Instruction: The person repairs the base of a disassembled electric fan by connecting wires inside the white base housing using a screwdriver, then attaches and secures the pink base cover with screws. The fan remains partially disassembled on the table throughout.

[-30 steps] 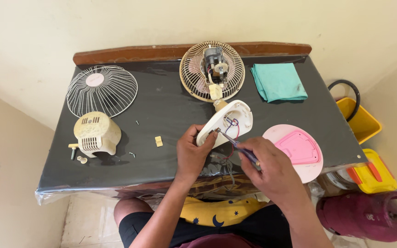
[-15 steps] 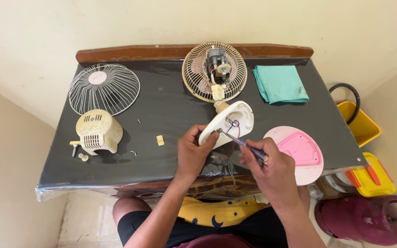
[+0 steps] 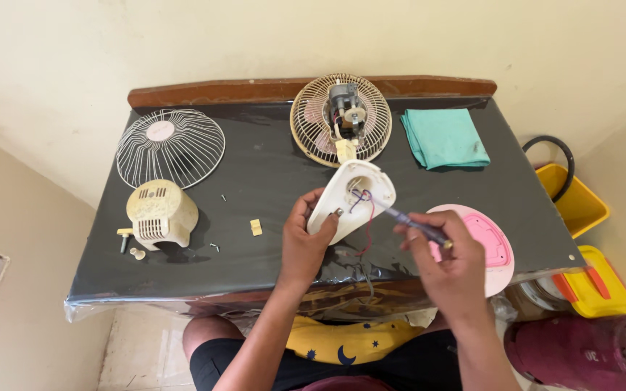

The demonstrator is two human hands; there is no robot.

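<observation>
My left hand (image 3: 303, 242) grips the cream fan base (image 3: 353, 198), tilted up so its hollow underside faces me, with red and blue wires showing inside. My right hand (image 3: 452, 268) holds a thin screwdriver (image 3: 406, 219) whose tip reaches into the base's opening. The base joins by a neck to the rear fan guard with the bare motor (image 3: 342, 122), which lies flat at the table's far edge. The pink bottom cover (image 3: 488, 242) lies partly hidden under my right hand.
On the black table (image 3: 269, 181) lie a white wire front guard (image 3: 170, 147), a cream motor housing (image 3: 159, 211), a small cream piece (image 3: 256, 226), loose screws and a folded teal cloth (image 3: 445, 137). Yellow tubs (image 3: 581, 203) and a maroon bag (image 3: 588, 351) stand to the right.
My right hand has moved up and left, bringing the screwdriver tip into the base's opening. My left hand keeps its hold on the base.
</observation>
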